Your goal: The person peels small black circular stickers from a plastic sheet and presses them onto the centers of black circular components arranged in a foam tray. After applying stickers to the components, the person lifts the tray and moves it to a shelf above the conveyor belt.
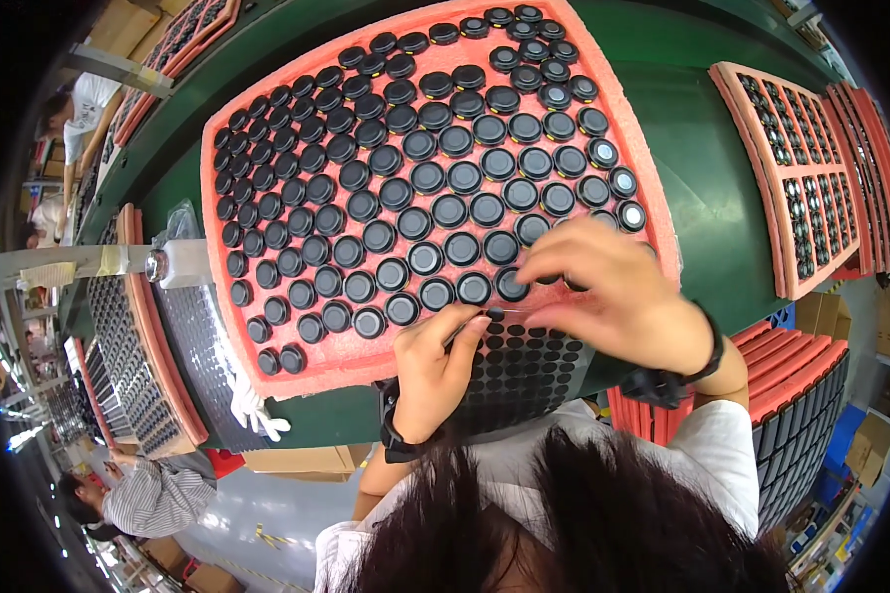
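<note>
My left hand [432, 368] is closed at the near edge of a large pink foam tray [386, 368]. Its thumb and forefinger pinch the upper left corner of a clear sheet with rows of round black stickers [526, 368], which slants down toward my lap. My right hand [613, 292] hovers over the tray's near right part with bent fingers, smeared by motion; whether anything is between them cannot be made out. Rows of round black caps [427, 178] fill much of the tray. A few at the right side, such as one cap [631, 215], have paler centres.
Green worktable [707, 188] surrounds the tray. At right lie a foam tray of small parts [796, 183] and stacked pink trays [801, 385]. A white bottle [183, 264], a white glove [252, 405] and more filled trays [138, 336] are at left. A person in stripes [158, 497] sits lower left.
</note>
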{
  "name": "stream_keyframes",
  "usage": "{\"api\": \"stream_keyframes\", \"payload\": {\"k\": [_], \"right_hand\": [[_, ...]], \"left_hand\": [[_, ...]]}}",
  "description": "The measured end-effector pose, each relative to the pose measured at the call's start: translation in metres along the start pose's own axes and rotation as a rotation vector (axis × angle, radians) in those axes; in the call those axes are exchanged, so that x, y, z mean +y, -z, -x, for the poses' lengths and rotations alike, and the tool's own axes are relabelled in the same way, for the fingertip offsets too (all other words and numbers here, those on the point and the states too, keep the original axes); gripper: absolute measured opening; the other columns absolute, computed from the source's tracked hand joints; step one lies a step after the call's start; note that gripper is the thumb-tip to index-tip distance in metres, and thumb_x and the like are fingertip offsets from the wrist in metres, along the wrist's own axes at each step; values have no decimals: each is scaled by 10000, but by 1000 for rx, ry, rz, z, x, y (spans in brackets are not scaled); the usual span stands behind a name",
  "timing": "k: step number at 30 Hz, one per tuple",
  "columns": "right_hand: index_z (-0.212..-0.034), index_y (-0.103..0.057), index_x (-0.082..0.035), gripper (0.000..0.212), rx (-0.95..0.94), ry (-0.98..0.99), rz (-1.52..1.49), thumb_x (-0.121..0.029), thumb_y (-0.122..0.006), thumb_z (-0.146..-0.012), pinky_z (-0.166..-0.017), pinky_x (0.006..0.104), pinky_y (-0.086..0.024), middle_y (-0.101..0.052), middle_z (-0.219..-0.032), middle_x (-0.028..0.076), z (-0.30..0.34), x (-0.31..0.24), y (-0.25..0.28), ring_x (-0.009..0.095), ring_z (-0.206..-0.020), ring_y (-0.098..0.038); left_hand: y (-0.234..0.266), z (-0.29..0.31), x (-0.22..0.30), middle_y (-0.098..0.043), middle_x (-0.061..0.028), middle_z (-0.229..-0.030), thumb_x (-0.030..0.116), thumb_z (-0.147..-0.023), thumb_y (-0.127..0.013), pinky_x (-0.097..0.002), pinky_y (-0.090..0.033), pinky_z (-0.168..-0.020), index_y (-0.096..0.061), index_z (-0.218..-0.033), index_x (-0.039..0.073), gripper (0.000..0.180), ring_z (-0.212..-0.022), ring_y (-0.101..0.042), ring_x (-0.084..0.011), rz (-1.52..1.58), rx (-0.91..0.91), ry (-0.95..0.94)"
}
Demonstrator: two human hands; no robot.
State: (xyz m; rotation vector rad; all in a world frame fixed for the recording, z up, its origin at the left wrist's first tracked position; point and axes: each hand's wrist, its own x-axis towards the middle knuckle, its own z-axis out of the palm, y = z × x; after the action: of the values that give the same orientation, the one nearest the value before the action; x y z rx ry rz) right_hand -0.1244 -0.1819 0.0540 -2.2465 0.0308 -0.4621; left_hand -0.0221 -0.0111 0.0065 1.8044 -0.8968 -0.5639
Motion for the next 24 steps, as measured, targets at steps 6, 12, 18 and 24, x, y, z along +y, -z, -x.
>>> {"api": "stream_keyframes", "payload": {"k": [6,12,18,24], "right_hand": [[-830,-558,-37,201,-9,-76,-57,-53,-681,-673,-619,311,-451,-559,-807,74,6,9,-37,229,-740,-555],[-786,-554,-42,145,37,-21,-46,-42,-661,-688,-575,306,-448,-557,-752,55,7,15,-44,221,-672,-560],[-781,-547,-39,144,36,31,-22,-47,-659,-690,-571,300,-445,-556,-743,59,6,18,-42,222,-671,-556],[-780,-541,-39,134,-30,-102,-94,-43,-652,-705,-562,284,-437,-542,-744,61,2,15,-39,212,-655,-547]], "left_hand": [[-2,1,-1,-586,-59,-630,28,-814,-560,-214,-414,-478,-588,-848,-19,64,-530,-568,-105,99,-19,11],[1,3,-2,-606,-77,-633,10,-810,-555,-224,-435,-494,-581,-833,-18,45,-548,-599,-124,158,-42,52],[1,2,-5,-610,-79,-641,15,-818,-550,-218,-433,-498,-578,-838,-18,48,-552,-597,-121,169,-74,68],[3,2,-4,-588,-32,-643,29,-837,-538,-194,-402,-484,-558,-920,-6,92,-540,-547,-70,240,-52,88]]}}
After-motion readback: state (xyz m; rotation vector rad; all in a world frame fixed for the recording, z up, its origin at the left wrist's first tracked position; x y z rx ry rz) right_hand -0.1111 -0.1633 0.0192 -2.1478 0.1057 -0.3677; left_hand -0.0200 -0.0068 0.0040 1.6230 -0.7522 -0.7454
